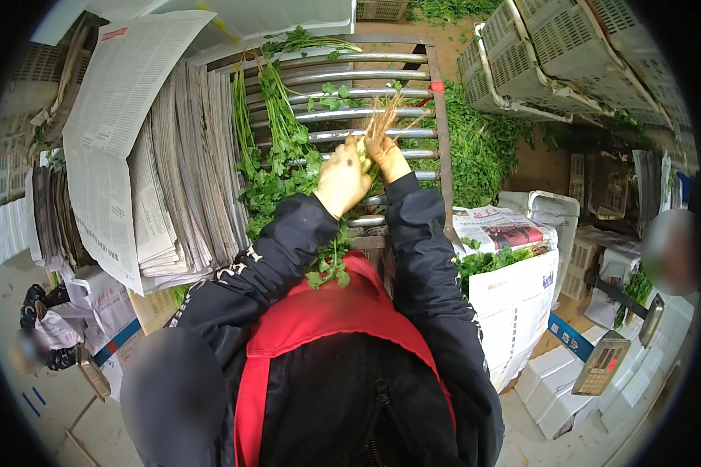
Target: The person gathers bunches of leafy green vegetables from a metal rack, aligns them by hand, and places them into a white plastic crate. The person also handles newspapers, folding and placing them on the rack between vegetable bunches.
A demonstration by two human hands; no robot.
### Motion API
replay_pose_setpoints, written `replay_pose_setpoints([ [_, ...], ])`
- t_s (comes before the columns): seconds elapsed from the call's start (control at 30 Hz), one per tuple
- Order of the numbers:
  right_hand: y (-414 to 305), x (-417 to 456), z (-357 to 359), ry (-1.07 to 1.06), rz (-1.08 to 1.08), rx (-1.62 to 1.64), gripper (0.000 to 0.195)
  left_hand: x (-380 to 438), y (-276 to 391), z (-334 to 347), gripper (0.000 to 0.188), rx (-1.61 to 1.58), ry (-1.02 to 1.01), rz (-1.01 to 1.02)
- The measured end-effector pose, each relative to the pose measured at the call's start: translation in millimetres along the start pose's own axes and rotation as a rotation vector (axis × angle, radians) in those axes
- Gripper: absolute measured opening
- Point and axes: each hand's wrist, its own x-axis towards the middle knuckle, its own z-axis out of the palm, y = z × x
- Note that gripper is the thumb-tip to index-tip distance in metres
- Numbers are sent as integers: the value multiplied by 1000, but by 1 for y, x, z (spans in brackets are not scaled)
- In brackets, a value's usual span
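Over a metal slatted rack (380, 76) my two hands meet on one bunch of leafy herbs, likely coriander, with its pale brown roots (385, 119) pointing away from me. My left hand (343, 178) wraps around the stems just below the roots. The fingers of my right hand (390, 157) close on the root end. Green leaves (332, 262) of the bunch hang toward my red apron (339, 303); most of its stems are hidden behind my left hand and forearm. Left of my hands, more loose green stems (280, 117) lie across the bars.
A thick stack of newspapers (181, 157) stands along the rack's left side. Right of it, a heap of greens (479, 146) covers the floor below white plastic crates (555, 58). A newspaper-lined container (511, 303) holds greens near my right elbow. Weighing scales (601, 362) stand farther right.
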Motion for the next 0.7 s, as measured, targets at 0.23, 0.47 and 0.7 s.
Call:
replay_pose_setpoints([
  [0.23,17,-5,-3,387,-39,50,16,6,-14,-13,68,-255,-274,168],
  [0.47,-120,-58,-47,814,-113,-567,30,48,-117,-24,39,-985,-2,-398],
  [0.7,-277,-158,-160,1009,-770,-1125,25,48,-99,-22,33,-211,229,-110],
])
